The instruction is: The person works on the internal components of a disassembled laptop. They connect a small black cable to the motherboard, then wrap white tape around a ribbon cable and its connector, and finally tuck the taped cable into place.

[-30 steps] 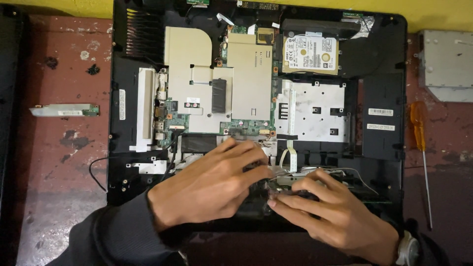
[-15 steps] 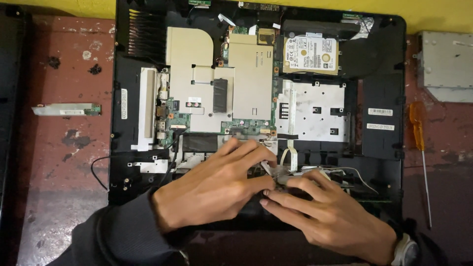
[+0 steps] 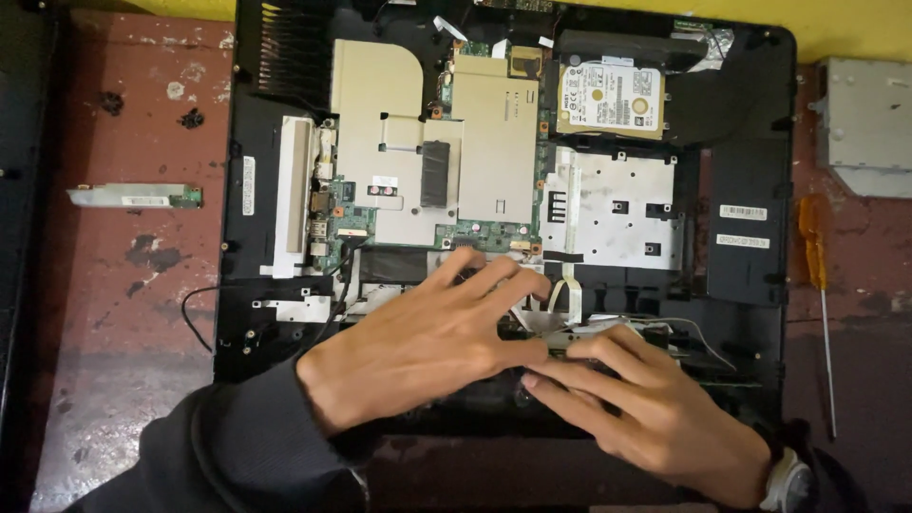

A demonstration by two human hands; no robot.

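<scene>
Both hands work low in the opened black laptop chassis [image 3: 741,237] on the worn red worktop [image 3: 123,285]: left hand [image 3: 427,347] released, fingers splayed flat; right hand [image 3: 646,408] pinching a small metal bracket [image 3: 579,332]. Levering hard risks tearing the white ribbon cable [image 3: 568,294] beside it.

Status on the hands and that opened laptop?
Left hand flat on small metal part; right hand pinching it. Laptop open, board exposed. Screwdriver idle aside.

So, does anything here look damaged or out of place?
Yes. A thin black cable loops out of the opened computer chassis onto the worn red table, and a small circuit board lies detached there.
</scene>
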